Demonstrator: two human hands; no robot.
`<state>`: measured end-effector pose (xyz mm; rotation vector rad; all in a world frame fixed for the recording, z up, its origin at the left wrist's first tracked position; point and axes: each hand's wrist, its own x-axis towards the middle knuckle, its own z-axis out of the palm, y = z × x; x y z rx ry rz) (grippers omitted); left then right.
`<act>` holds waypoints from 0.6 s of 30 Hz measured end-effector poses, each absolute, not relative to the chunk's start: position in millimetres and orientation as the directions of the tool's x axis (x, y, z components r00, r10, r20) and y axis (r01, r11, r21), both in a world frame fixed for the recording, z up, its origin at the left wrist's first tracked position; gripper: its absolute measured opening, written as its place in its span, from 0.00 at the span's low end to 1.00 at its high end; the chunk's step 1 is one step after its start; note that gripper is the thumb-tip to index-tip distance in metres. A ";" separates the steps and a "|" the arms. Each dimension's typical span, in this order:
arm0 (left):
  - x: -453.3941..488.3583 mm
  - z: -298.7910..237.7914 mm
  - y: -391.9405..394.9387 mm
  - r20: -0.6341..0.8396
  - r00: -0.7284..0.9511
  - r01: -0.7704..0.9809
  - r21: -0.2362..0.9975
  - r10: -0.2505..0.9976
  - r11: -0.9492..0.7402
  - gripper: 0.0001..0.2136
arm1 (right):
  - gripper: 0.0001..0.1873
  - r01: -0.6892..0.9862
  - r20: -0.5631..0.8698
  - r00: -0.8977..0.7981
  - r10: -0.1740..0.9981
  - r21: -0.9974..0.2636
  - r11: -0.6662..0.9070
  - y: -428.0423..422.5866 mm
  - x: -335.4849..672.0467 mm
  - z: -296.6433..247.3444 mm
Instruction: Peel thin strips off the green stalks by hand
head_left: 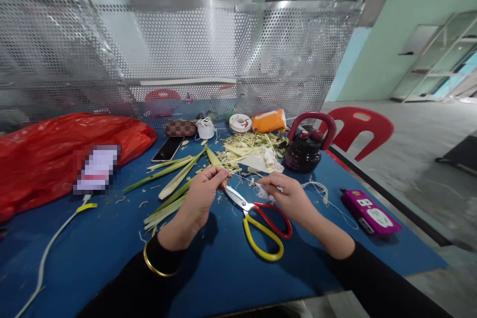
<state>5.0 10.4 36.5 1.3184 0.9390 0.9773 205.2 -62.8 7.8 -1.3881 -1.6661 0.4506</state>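
My left hand [203, 194] is closed in a pinch above the table, left of the scissors' tip. My right hand [285, 194] is also pinched, over the red handle side. A thin white thread [246, 179] seems to run between the fingertips of both hands. Below them lie the scissors [245, 205], blades shut, with one red and one yellow handle. Long green leaf strips [179, 184] lie beside my left hand. Behind my hands is a heap of pale plant scraps [257, 146], with crumpled white tissue [270, 160] on it.
A dark kettle [303, 154] and purple box [370, 212] stand right; loose thread [320, 191] lies between. Leftward are a red plastic bag [74, 134], cabled phone [99, 169] and another phone [169, 149]. A tape roll [240, 122] and orange packet [269, 120] sit before a perforated metal screen [179, 39].
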 end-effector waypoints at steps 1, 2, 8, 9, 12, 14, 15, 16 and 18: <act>4.5 36.5 10.9 0.008 0.309 -0.024 1.000 0.951 -0.001 0.10 | 0.10 0.550 0.356 0.051 0.933 -0.790 0.271 -62.6 204.1 8.5; 4.2 36.2 11.4 0.010 0.299 -0.016 1.000 0.954 -0.005 0.10 | 0.08 0.509 0.311 0.070 0.948 -0.828 0.234 -62.4 202.9 9.4; 9.5 30.8 7.3 -0.017 0.366 -0.009 1.000 0.930 0.021 0.13 | 0.12 0.293 0.131 0.125 0.984 -0.952 0.089 -63.4 194.8 14.2; 11.4 29.5 5.4 -0.032 0.387 -0.008 0.999 0.921 0.038 0.16 | 0.12 0.284 0.123 0.123 0.985 -0.955 0.083 -63.6 193.6 14.0; 17.2 24.2 -0.9 -0.076 0.454 -0.009 0.996 0.888 0.090 0.19 | 0.11 0.333 0.162 0.113 0.980 -0.936 0.116 -64.2 190.3 11.7; 20.6 20.4 -4.4 -0.074 0.466 -0.008 0.996 0.882 0.088 0.15 | 0.10 0.408 0.221 0.108 0.969 -0.899 0.160 -64.8 188.6 8.9; 21.9 18.8 -5.8 -0.066 0.465 -0.004 0.997 0.883 0.077 0.13 | 0.10 0.446 0.253 0.103 0.962 -0.876 0.183 -65.3 187.9 7.3; 22.8 17.4 -6.9 -0.053 0.461 0.002 0.998 0.886 0.059 0.11 | 0.09 0.482 0.285 0.095 0.954 -0.851 0.206 -65.7 187.5 5.6; 23.9 15.5 -8.3 -0.027 0.469 0.022 1.000 0.883 0.019 0.10 | 0.09 0.539 0.337 0.064 0.939 -0.804 0.252 -66.4 187.0 2.8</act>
